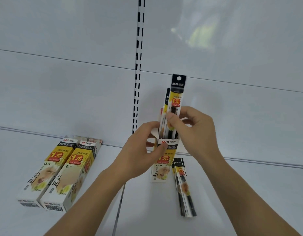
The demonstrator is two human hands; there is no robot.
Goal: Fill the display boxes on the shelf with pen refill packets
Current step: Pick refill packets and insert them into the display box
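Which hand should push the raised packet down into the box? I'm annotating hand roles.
Right. The right hand already pinches the raised packet above the open box, while the left hand grips that box.

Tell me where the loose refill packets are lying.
In the head view, the loose refill packets lie on the shelf, right of the open display box.

My left hand (144, 150) grips upright display box (161, 160) on shelf (96, 193); right hand (195, 130) pinches refill packet (177, 97) above box opening. Loose packets (184, 188) beside box.
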